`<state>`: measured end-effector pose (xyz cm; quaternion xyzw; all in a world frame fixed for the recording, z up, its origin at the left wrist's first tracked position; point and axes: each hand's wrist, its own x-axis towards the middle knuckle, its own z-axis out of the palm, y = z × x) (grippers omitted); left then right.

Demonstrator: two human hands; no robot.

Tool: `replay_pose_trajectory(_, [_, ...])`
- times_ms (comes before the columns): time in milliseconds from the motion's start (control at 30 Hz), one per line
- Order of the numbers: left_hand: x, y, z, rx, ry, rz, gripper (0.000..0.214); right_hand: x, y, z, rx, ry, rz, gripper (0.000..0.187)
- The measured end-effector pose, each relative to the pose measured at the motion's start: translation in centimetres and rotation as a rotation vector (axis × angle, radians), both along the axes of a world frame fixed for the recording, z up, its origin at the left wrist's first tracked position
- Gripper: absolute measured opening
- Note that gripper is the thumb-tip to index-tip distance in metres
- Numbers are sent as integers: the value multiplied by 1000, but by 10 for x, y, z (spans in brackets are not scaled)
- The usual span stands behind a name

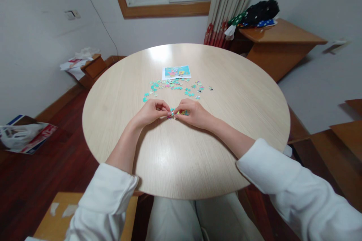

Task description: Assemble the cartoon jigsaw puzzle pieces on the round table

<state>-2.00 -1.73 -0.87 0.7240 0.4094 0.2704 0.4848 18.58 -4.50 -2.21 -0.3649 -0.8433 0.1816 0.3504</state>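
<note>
Both hands meet over the middle of a round wooden table (181,158). My left hand (152,112) pinches a small turquoise jigsaw piece (172,113) between thumb and fingertips. From the other side, my right hand (192,113) closes its thumb and fingers on the same spot. Partly hidden under my right hand lie some yellow and coloured jigsaw pieces (185,112). Beyond the hands, loose jigsaw pieces (154,86), mostly turquoise, are spread in an arc. Behind them lies a printed picture card (177,72) with pink and yellow cartoon figures on turquoise.
A wooden cabinet (283,32) with dark and dotted cloth stands at the back right, beside a curtain (226,3). Papers lie on a small wooden stand (94,66) at the left. A cardboard box (60,214) sits on the floor near my left arm.
</note>
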Motion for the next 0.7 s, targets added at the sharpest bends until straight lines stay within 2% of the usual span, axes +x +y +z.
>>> replay_pose_trajectory(533, [1,-1,0,0,-1,-20,34,-1,2,-4,77,-42,23,14])
replay_pose_trajectory(700, [0,2,-1,69,-2,40,27,-1,1,-3,53,-21,-14,15])
